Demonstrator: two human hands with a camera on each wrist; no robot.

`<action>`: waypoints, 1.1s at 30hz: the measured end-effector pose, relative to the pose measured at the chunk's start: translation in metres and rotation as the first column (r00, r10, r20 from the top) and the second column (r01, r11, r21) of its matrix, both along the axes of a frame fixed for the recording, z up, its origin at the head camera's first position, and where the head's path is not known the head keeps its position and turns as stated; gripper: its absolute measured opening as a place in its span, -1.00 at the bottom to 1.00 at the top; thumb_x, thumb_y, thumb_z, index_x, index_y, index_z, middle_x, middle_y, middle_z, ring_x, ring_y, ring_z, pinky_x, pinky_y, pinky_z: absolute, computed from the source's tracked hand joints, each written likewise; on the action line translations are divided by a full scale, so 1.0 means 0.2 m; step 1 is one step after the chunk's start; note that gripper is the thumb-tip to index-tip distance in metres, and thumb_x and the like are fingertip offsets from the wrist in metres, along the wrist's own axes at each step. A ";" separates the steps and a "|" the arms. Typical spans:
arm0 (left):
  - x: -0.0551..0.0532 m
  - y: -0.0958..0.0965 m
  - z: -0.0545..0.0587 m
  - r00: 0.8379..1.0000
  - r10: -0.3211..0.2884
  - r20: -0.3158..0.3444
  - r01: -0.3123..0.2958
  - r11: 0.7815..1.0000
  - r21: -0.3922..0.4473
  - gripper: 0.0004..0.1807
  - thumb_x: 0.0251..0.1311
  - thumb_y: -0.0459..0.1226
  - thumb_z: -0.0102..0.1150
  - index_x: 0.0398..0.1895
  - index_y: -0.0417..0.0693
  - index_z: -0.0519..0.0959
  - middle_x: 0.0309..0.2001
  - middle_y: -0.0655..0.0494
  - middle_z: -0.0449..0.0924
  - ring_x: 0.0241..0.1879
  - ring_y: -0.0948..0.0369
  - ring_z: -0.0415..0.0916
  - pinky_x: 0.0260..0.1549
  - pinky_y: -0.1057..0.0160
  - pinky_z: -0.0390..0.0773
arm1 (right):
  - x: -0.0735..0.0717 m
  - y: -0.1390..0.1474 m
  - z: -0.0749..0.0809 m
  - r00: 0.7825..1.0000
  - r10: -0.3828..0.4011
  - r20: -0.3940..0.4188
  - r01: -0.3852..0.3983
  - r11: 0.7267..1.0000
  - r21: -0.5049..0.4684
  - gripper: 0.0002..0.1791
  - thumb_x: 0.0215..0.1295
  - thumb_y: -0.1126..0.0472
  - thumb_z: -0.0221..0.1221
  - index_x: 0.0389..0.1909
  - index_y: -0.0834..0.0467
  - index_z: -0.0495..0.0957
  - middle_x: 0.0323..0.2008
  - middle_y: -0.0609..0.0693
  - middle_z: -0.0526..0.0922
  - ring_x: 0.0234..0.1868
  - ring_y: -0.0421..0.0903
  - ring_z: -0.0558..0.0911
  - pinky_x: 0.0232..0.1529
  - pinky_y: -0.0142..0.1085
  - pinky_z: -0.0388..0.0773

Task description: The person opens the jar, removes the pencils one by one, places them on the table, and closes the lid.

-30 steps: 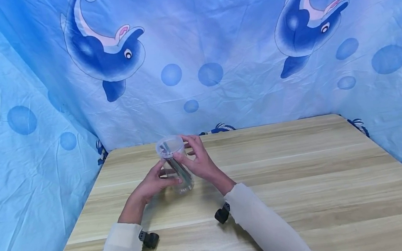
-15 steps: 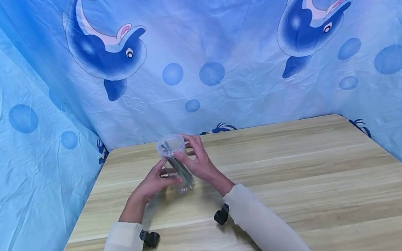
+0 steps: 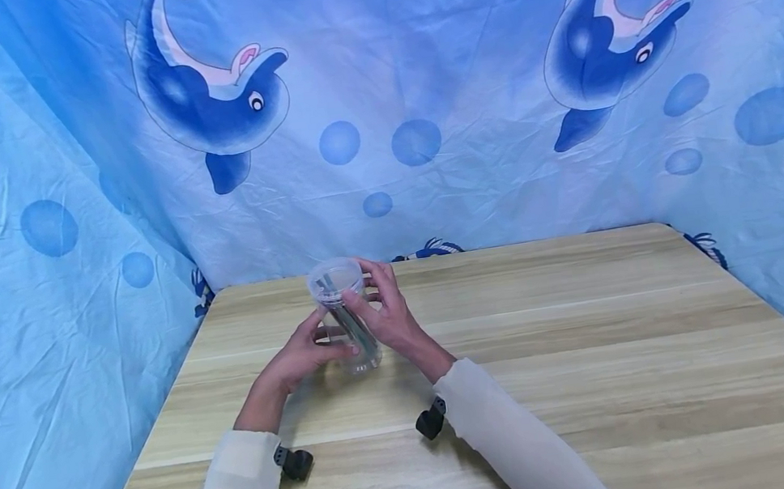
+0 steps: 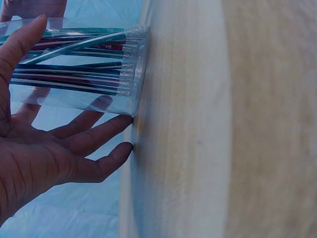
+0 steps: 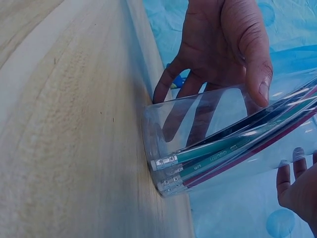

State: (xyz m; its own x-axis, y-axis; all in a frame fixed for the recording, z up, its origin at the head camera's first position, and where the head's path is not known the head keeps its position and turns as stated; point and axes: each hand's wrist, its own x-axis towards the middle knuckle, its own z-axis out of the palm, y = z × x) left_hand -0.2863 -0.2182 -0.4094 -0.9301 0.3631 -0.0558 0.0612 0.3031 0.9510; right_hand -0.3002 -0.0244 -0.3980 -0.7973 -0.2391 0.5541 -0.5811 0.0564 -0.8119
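Note:
A clear plastic jar (image 3: 369, 359) stands at the left of the wooden table, its base on the tabletop. Inside lean several pencils (image 4: 84, 47), dark, green and reddish, with their metal-banded eraser ends at the jar's bottom (image 5: 178, 163). A translucent lid (image 3: 334, 274) tops the jar. My left hand (image 3: 300, 356) holds the body low down, thumb in front and fingers behind; the left wrist view shows this hand (image 4: 44, 153) with the fingers spread near the table. Up at the lid, my right hand (image 3: 392, 315) grips the rim from the right.
The wooden table (image 3: 581, 352) extends to the right and toward me. A blue cloth backdrop (image 3: 487, 184) with printed dolphins rises behind it and on both sides. A small black device is fixed at each sleeve cuff (image 3: 430, 419).
The view has shifted slightly. Both hands stay on the jar in nearly the same places; the right thumb and fingers have moved very little at the lid.

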 end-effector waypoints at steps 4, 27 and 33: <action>0.00 0.00 0.00 1.000 0.008 0.004 -0.008 1.000 0.002 0.10 0.09 -0.24 0.49 0.60 0.35 -0.01 0.41 -0.23 0.23 0.33 -0.22 0.27 0.23 -0.30 0.24 | 0.00 0.00 0.00 1.000 0.003 -0.014 -0.004 1.000 -0.024 -0.26 0.40 -0.31 0.04 0.45 0.01 0.25 0.22 0.11 0.24 0.16 0.05 0.45 0.11 -0.06 0.46; 0.00 0.01 0.01 1.000 0.016 0.026 -0.017 1.000 0.007 0.12 0.09 -0.25 0.49 0.61 0.31 -0.04 0.38 -0.29 0.25 0.34 -0.25 0.26 0.24 -0.30 0.23 | 0.16 0.03 0.13 0.999 0.018 -0.031 -0.020 0.997 -0.075 -0.34 0.46 0.14 0.09 0.44 0.35 0.15 0.21 0.38 0.23 0.15 0.32 0.44 0.09 0.13 0.44; 0.00 0.00 0.00 1.000 -0.002 0.027 0.002 1.000 0.010 0.12 0.12 -0.24 0.47 0.62 0.30 -0.08 0.40 -0.30 0.21 0.35 -0.27 0.23 0.22 -0.28 0.28 | 0.13 0.02 0.12 0.999 -0.010 -0.041 0.008 0.999 -0.042 -0.31 0.42 0.13 0.14 0.44 0.34 0.17 0.17 0.37 0.25 0.15 0.31 0.44 0.09 0.12 0.46</action>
